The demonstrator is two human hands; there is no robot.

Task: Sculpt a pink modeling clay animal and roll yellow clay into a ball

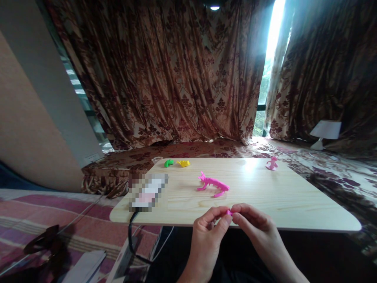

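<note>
A small pink piece [229, 212] is pinched between the fingertips of both hands at the table's near edge; its shape is mostly covered. My left hand [210, 224] grips it with thumb and forefinger, the other fingers curled in. From the other side my right hand [257, 224] closes on the same piece with thumb and fingertips. Just beyond the hands a larger pink animal-like figure [216, 182] with thin legs lies on the pale wooden table [182, 208]. Neither hand touches that figure.
At the table's far left lie a green piece [169, 163] and a yellow figure [184, 163]. A pale pink figure [272, 163] stands far right. A blurred-out flat object [150, 192] with a black cable [130, 236] rests on the left side. Behind is a lamp [326, 129].
</note>
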